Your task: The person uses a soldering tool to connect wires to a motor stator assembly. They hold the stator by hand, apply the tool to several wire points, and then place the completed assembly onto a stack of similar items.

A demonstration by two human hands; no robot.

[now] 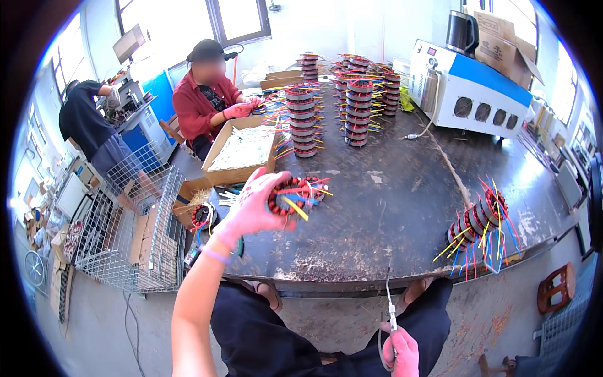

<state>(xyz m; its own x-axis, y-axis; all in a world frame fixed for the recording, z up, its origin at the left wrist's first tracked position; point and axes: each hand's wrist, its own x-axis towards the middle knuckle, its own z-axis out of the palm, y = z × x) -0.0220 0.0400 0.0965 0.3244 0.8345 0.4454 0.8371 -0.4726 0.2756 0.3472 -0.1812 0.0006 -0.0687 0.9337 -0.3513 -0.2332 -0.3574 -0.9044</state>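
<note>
My left hand (252, 207), in a pink glove, is closed around a motor stator (275, 202) and holds it above the table's near left part. Red, blue, yellow and white wires stick out from the stator's right side. Low on the right, my right hand (403, 353), also gloved in pink, grips a slim tool (392, 311) with a thin metal tip and a grey hose or cable. The tip points up at the table's front edge, apart from the stator. What kind of tool it is, I cannot make out.
Wired stators stand in tall stacks (303, 125) at the back; a leaning row (475, 220) sits at right. Another stator (202, 215) lies near a carton of white strips (215, 160). A seated co-worker (200, 103), a blue-white machine (461, 88) and a wire cage (164, 248) surround the table.
</note>
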